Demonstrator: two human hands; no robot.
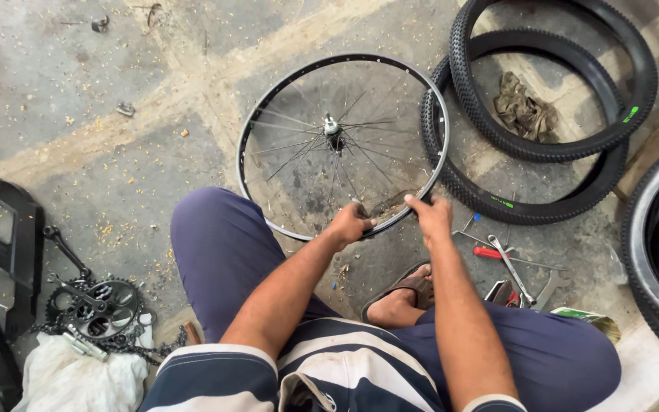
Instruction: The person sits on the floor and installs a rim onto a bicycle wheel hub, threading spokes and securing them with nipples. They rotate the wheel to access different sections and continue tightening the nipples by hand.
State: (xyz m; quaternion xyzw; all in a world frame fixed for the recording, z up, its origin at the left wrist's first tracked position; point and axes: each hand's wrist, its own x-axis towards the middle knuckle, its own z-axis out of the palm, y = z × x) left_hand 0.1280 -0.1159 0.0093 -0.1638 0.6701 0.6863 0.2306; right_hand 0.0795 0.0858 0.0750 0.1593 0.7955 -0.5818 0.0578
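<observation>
A spoked bicycle wheel rim (pixel 268 99) with a silver hub (pixel 331 126) lies flat on the concrete floor in front of me. My left hand (pixel 348 225) grips the near edge of the rim, seemingly with a small tool against it. My right hand (pixel 430 215) pinches the same near edge a little to the right. I am sitting on the floor, knees apart, with a sandalled foot (pixel 402 297) under my right arm.
Two black knobby tyres (pixel 532 149) lie stacked at the right with a crumpled rag (pixel 524 111) inside; a third tyre (pixel 642 252) sits at the far right. A red-handled tool (pixel 488 252) and wrenches (pixel 514 271) lie near my foot. Crankset with chain (pixel 97 309), black guard (pixel 9 240) and white cloth (pixel 78 378) at left.
</observation>
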